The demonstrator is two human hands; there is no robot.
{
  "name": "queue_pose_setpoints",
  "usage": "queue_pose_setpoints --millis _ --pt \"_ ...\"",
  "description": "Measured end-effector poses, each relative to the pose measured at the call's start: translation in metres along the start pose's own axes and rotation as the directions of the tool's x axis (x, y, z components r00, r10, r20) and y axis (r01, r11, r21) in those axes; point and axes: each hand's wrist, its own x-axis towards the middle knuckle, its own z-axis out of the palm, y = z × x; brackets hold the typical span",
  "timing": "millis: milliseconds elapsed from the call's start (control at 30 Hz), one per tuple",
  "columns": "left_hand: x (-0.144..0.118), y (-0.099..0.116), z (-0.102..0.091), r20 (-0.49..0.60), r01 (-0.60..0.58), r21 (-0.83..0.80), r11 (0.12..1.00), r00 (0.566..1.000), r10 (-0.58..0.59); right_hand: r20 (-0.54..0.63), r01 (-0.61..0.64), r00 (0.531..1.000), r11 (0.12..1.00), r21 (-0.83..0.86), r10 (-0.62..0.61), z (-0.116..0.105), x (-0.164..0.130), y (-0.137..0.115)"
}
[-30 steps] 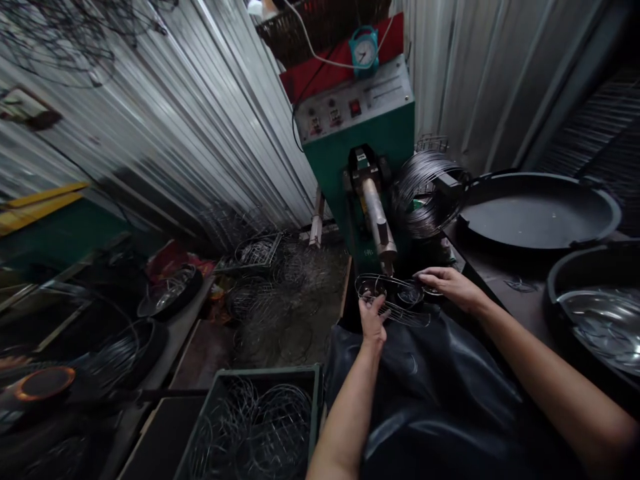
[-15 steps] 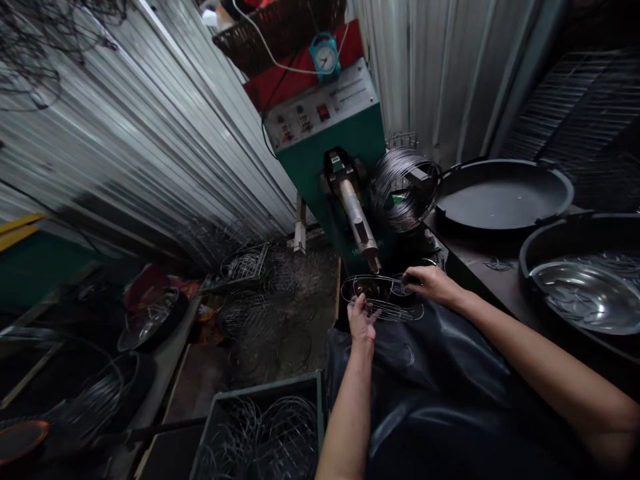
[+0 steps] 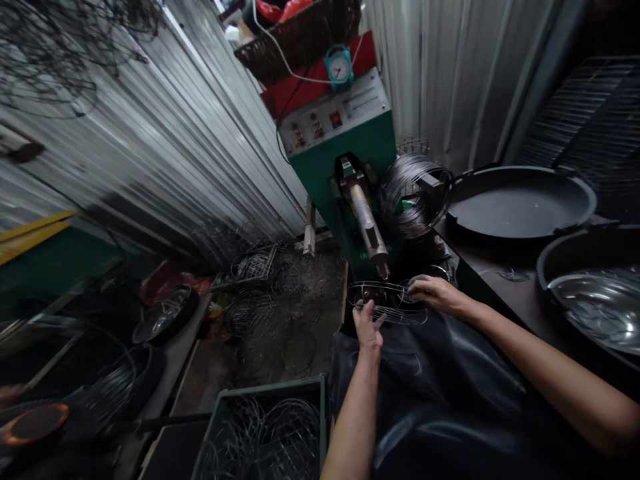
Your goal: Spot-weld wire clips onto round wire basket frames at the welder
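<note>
A wire rack of thin bent metal rods lies above my lap, beneath the electrode tip of a green spot-welding machine. My left hand grips the rack's near left side, thumb and fingers closed on its wires. At the far right end, my right hand pinches the rack with bent fingers; its fingertips are partly hidden. The rack sits just below the tip; whether they touch I cannot tell. A black apron covers my lap.
A wire coil hangs right of the electrode arm. Two large dark pans stand on the right-hand table, one holding a shiny metal bowl. A green crate of wire pieces stands low left. A teal clock tops the machine.
The view has shifted slightly, so the surroundings appear further right and a little lower. Both hands stay on the wire rack, with the right fingers a little differently bent.
</note>
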Motion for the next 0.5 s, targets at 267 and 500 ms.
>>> queue_pose_setpoints --millis 267,500 --pt "0.005 -0.012 0.011 0.091 -0.057 -0.024 0.998 0.994 0.059 -0.074 -0.170 0.980 0.972 0.161 0.183 0.004 -0.023 0.016" --pt "0.011 -0.023 0.024 0.116 -0.145 0.033 0.989 0.983 0.140 -0.170 -0.242 0.945 0.945 0.221 0.281 0.012 -0.041 0.038"
